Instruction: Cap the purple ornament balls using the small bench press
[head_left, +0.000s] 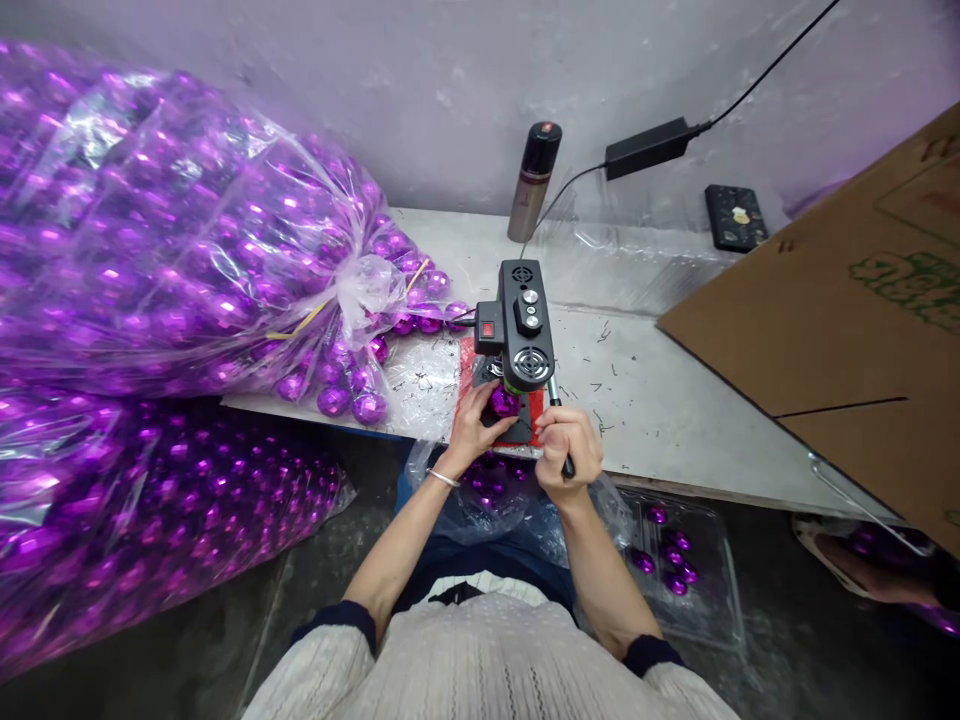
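Seen from the head camera, the left hand (471, 425) curls about a purple ball (504, 402), pinching it on the red pad (535, 408) right under the head of the small black machine (525, 325) at the near edge of the counter (675, 400). The right hand (568, 445), at 3 o'clock of the ball, is clenched in a fist round the lever (555, 395). The likeliest trouble is the fingertips: they lie so near the machine's head that a pull on the lever could nip them. The ball is glossy and round, so it may also turn off-centre or crack. Loose balls (352, 400) at 9 o'clock sit near the counter's edge and could roll off, and the cable (570, 185) runs just beside the bottle (534, 180) at 12 o'clock, so a tug might topple it. By count there is one machine, one bottle, one power adapter (649, 147), one flat black device (735, 217), one cardboard sheet (847, 330) at 3 o'clock, and two big bags (150, 230) at 9 o'clock — their balls too many to count. The clear tray (705, 600) at 5 o'clock holds about five.
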